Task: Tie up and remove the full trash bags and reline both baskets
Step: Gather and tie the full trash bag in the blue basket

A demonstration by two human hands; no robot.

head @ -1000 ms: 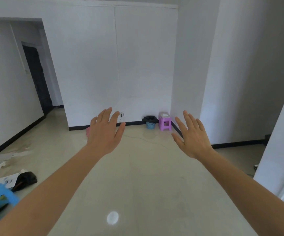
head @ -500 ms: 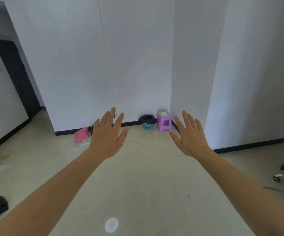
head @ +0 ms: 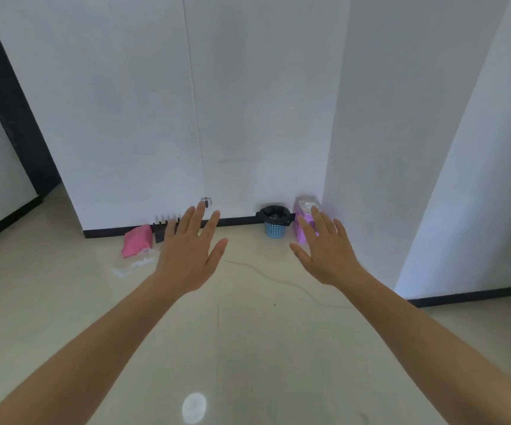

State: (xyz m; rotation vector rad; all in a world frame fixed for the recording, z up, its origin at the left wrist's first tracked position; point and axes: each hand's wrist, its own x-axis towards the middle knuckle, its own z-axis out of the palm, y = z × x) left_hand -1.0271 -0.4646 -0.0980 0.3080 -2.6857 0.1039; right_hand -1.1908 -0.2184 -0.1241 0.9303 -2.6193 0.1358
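A small blue lattice basket [head: 274, 230] stands on the floor [head: 248, 348] just right of the frame's centre, against the black skirting of a white wall [head: 248, 102]. A black trash bag [head: 274, 213] lines it, folded over the rim. Just to its right, in the wall's corner, is a purple plastic stool [head: 301, 230] with something pale on top.

Two bare forearms reach up from the bottom corners of the frame. The right hand [head: 329, 256] is spread flat, palm down, fingers straight and grasping nothing; its fingertips overlap the stool in the picture. The left hand [head: 188, 259], left of centre, is likewise flat and released, fingers straight and slightly apart. Both hands are well short of the basket.

Left of the left hand a pink bundle [head: 137, 244] lies by the skirting, beside a dark object that is too blurred to identify. A thin cable [head: 278, 280] trails across the pale floor between the hands. A dark doorway [head: 9, 96] shows at the upper left.
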